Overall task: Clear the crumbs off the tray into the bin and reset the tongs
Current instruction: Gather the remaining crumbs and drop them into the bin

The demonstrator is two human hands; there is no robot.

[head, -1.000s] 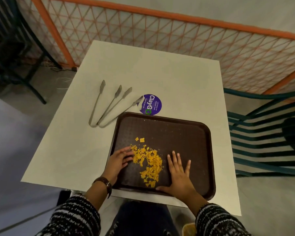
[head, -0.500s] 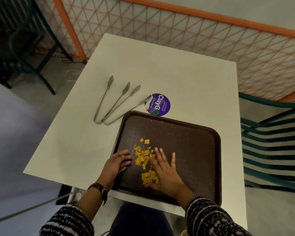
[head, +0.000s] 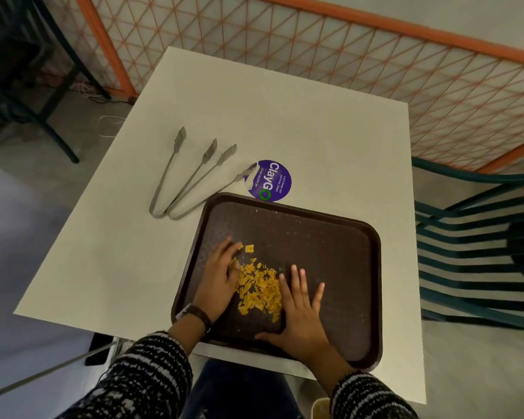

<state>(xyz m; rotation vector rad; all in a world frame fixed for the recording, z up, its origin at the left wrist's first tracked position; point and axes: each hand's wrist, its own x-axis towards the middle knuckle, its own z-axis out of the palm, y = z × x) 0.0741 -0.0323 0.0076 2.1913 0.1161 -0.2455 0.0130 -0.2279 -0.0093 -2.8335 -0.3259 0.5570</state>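
Note:
A dark brown tray (head: 330, 243) lies at the near right of the white table. A pile of yellow crumbs (head: 259, 285) sits in its near left part, with a loose square piece (head: 249, 248) just beyond. My left hand (head: 218, 276) lies flat on the tray against the pile's left side, fingers apart. My right hand (head: 300, 313) rests flat against the pile's right side, fingers spread. Both hands flank the crumbs and hold nothing. Two metal tongs (head: 182, 176) lie side by side on the table left of the tray's far corner. No bin is clearly in view.
A round purple sticker (head: 271, 179) is on the table (head: 285, 116) beyond the tray. An orange mesh fence (head: 345, 55) runs behind the table. A green slatted chair (head: 478, 252) stands at the right. A pale container rim (head: 320, 406) shows near my lap.
My left hand has slid from the tray's left rim onto the tray, up against the crumbs. My right hand has drawn back to the right of the pile. The crumbs are gathered tighter.

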